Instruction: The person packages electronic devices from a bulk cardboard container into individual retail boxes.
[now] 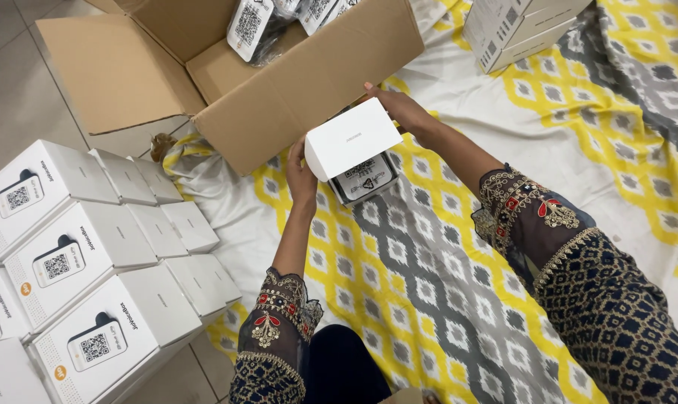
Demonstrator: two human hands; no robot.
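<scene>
White box (351,137), small and square, up in the air between 2 hands, above a yellow and grey patterned sheet (399,284) and just in front of a big open cardboard box (279,97). Looks like a lid sliding off a lower part (365,179), with a grey device and a square code patch peeking out below. Probably light, with stiff card walls and smooth sides, so likely a bit slippery. Best held flat on 2 opposite sides, not squeezed hard, since thin card can dent. Left hand (301,176) pressed on the left side, fingers wrapped close around the box. Right hand (402,112) on the far right edge, fingers curled over the top corner. Stacked to the left, many closed white boxes (92,247) of the same kind. More white boxes (511,26) at the top right. Smallest of all, loose devices in clear wrap (253,26) inside the cardboard box.
</scene>
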